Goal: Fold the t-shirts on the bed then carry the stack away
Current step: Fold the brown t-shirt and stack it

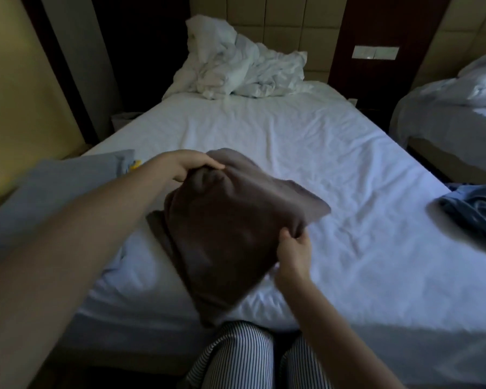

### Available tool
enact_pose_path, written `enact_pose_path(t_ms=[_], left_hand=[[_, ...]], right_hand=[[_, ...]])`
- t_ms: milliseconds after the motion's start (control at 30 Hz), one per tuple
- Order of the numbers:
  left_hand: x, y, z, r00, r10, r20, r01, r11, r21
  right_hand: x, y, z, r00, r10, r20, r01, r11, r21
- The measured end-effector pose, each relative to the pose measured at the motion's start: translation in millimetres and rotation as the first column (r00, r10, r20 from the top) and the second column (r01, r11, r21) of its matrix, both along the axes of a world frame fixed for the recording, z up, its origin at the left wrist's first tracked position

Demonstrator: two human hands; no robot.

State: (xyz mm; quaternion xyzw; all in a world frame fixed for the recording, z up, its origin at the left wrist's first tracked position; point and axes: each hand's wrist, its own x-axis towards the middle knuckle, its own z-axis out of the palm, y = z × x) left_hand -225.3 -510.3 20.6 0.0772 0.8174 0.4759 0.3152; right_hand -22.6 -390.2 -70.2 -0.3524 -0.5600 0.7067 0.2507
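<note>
A brown t-shirt (227, 228) hangs lifted above the near edge of the bed (292, 141), its lower end draping over the mattress edge toward my knees. My left hand (191, 167) pinches the shirt's far upper edge. My right hand (293, 252) grips its near right edge. A grey t-shirt (59, 192) with a small yellow print lies on the bed's left side. A blue t-shirt (477, 211) lies crumpled at the right edge.
A rumpled white duvet and pillow (236, 68) are heaped at the head of the bed. A second bed (455, 116) stands to the right across a narrow gap. A yellow wall runs along the left.
</note>
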Motion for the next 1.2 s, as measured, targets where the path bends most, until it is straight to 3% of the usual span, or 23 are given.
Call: enact_pose_path(t_ms=[167, 333, 433, 633, 733, 833, 900, 967, 1033, 1200], left_hand=[[27.6, -36.9, 31.5, 0.984, 0.095, 0.15, -0.135, 0.948, 0.288], [46.6, -34.9, 15.6, 0.968, 0.164, 0.192, -0.22, 0.92, 0.324], [42.6, -20.1, 25.1, 0.957, 0.219, 0.19, -0.277, 0.886, 0.372], [22.1, 6.3, 82.6, 0.962, 0.265, -0.068, -0.188, 0.82, 0.541], [32.2, 3.8, 79.8, 0.936, 0.3, -0.182, -0.121, 0.763, 0.635], [53.3, -13.1, 36.8, 0.944, 0.275, -0.183, -0.11, 0.785, 0.61], [74.0, -27.0, -10.0, 0.942, 0.323, -0.088, -0.222, 0.8, 0.558], [105.9, -42.2, -59.6, 0.911, 0.396, -0.117, -0.325, 0.863, 0.386], [138.7, -57.2, -103.1, 0.891, 0.382, -0.243, -0.335, 0.917, 0.216], [157.1, -71.2, -122.2, 0.862, 0.449, -0.235, -0.405, 0.889, 0.213]], right_hand=[[-7.8, 67.7, 45.7, 0.981, 0.114, -0.156, -0.11, 0.993, 0.032], [-33.7, 100.9, 76.0, 0.958, 0.28, 0.057, -0.278, 0.96, -0.036], [-50.1, 108.9, 90.0, 0.952, 0.289, 0.096, -0.282, 0.956, -0.079], [-66.8, 124.7, 148.6, 0.958, 0.283, -0.052, -0.283, 0.959, 0.004], [-56.2, 128.2, 156.9, 0.945, 0.3, -0.132, -0.289, 0.952, 0.099], [-29.7, 119.3, 124.0, 0.944, 0.327, -0.043, -0.316, 0.934, 0.166], [-10.9, 110.9, 83.4, 0.948, 0.31, 0.079, -0.32, 0.925, 0.204], [9.6, 103.9, 39.3, 0.929, 0.304, 0.213, -0.349, 0.91, 0.224], [29.9, 97.8, 0.7, 0.894, 0.277, 0.352, -0.377, 0.89, 0.258], [49.5, 88.3, -16.5, 0.905, 0.169, 0.391, -0.328, 0.862, 0.386]])
